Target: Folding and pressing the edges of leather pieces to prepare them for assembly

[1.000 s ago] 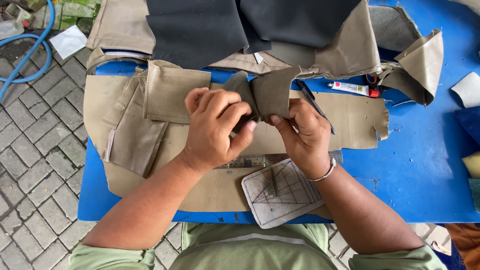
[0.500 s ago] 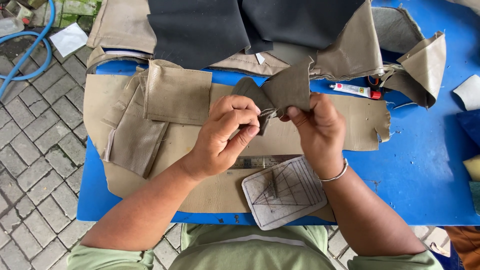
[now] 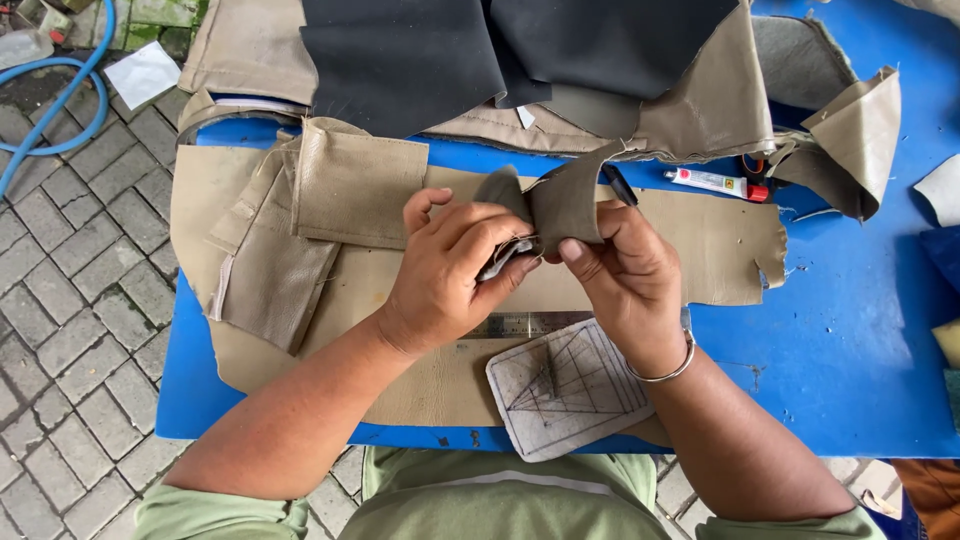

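My left hand (image 3: 455,265) and my right hand (image 3: 620,275) together pinch a small folded piece of olive-grey leather (image 3: 560,205), held above a large tan leather sheet (image 3: 700,235) on the blue table (image 3: 850,330). The left fingers grip the piece's lower left fold; the right thumb and fingers hold its right flap. A silver bracelet sits on my right wrist. A black pen (image 3: 620,185) shows just behind the right hand.
A metal ruler (image 3: 520,325) and a grey pattern piece with drawn lines (image 3: 565,385) lie near the table's front edge. A glue tube (image 3: 715,182) lies right of the hands. Black and tan leather pieces (image 3: 420,55) pile at the back. Brick paving and a blue hose (image 3: 50,100) lie left.
Both hands have come down and closer together with the small leather piece, which is now folded tighter between the fingers; half a second ago it was held higher and spread wider.
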